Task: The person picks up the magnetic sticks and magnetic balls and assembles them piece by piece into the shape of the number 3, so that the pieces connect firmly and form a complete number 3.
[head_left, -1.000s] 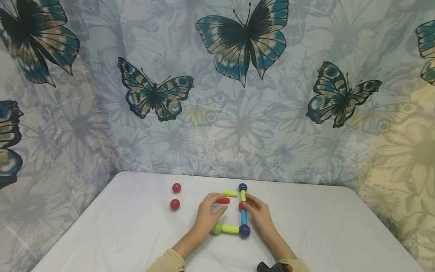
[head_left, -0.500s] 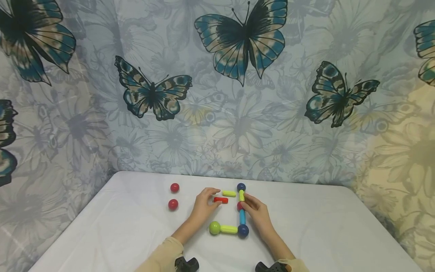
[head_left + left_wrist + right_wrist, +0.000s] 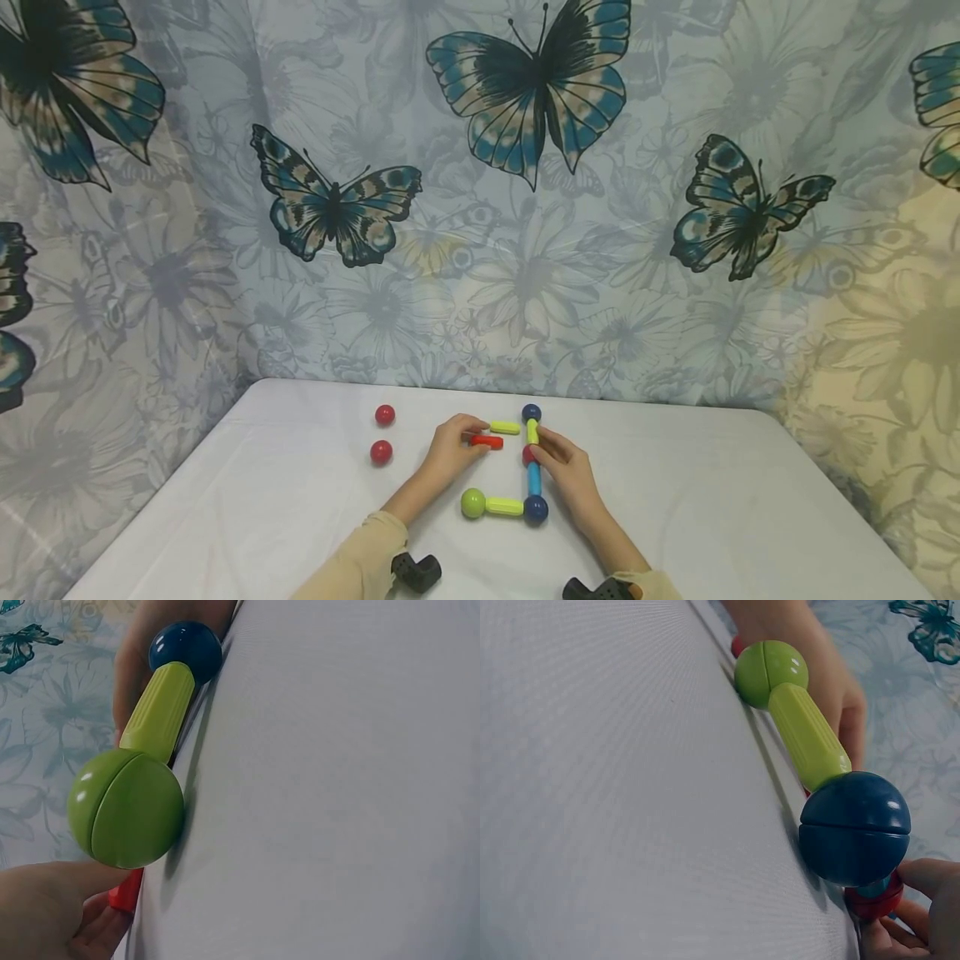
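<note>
My left hand [image 3: 450,450] pinches the left end of a short red rod [image 3: 491,442]; the left wrist view shows the red rod [image 3: 127,891] between thumb and fingers. On the right, my right hand [image 3: 572,471] holds a red ball [image 3: 528,454] in a joined row. From that ball a yellow-green rod [image 3: 532,430] runs back to a dark blue ball [image 3: 531,412], and a light blue rod [image 3: 534,479] runs forward to another dark blue ball [image 3: 536,509]. A yellow-green rod [image 3: 504,506] links this near ball to a green ball [image 3: 473,503].
A loose yellow-green rod [image 3: 505,427] lies just behind the red one. Two red balls, a far one [image 3: 385,415] and a nearer one [image 3: 381,452], stand to the left on the white table [image 3: 225,508]. A butterfly-patterned cloth [image 3: 525,292] hangs behind the table.
My left thumb has closed in toward the fingers and now meets the red rod. The left hand has shifted slightly back, uncovering the green ball. My right hand keeps its hold.
</note>
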{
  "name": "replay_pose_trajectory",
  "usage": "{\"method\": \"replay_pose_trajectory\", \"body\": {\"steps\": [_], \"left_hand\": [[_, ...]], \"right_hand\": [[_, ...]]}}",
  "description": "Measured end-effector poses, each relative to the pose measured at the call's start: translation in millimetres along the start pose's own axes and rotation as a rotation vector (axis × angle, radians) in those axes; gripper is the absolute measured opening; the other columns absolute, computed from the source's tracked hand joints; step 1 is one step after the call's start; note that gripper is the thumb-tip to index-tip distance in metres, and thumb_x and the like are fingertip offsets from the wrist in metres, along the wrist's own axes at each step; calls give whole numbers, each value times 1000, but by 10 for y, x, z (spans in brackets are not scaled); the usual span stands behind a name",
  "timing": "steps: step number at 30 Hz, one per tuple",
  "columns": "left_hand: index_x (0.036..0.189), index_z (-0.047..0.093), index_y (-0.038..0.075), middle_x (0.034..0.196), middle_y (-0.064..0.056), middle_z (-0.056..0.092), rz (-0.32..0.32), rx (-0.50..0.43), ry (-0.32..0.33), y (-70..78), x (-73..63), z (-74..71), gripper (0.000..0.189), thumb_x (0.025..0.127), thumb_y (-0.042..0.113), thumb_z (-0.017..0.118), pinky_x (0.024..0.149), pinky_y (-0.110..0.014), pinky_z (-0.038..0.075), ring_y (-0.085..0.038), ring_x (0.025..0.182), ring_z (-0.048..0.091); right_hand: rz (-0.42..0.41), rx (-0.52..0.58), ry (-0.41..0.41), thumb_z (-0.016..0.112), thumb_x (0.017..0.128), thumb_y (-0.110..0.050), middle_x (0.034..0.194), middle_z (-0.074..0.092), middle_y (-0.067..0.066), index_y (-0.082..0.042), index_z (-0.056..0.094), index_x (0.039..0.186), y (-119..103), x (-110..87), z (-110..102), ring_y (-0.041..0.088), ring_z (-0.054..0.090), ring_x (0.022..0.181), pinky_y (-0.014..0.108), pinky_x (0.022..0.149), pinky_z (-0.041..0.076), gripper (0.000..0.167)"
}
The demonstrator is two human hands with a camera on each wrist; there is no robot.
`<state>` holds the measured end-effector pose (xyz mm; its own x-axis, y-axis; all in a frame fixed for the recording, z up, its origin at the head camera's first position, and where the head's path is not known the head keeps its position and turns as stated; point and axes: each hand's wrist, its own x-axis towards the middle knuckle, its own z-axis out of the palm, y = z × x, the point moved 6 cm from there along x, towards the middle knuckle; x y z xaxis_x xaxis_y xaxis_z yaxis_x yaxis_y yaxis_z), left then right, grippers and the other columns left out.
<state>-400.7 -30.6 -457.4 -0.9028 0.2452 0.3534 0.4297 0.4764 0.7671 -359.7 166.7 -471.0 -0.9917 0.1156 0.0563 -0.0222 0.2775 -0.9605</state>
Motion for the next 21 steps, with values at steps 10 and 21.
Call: {"method": "replay_pose_trajectory", "body": {"steps": [10,21], "left_hand": [[102,73,4,102,-10,71,36,33,14,-3,25,4,24,78,3,78,84,-28,57,-24,96,67],[119,67,4,119,-14,69,-13,-26,9,-20,108,33,34,87,15,73,93,-39,55,-29,110,66]], "right_hand": [[0,1,4,66,93,-22,144,53,15,-7,53,138,-3,0,-4,33,49,135,44,107,44,50],[-12,10,-10,66,93,-23,144,53,15,-6,53,138,-13,-6,5,33,49,135,43,106,45,50]]}}
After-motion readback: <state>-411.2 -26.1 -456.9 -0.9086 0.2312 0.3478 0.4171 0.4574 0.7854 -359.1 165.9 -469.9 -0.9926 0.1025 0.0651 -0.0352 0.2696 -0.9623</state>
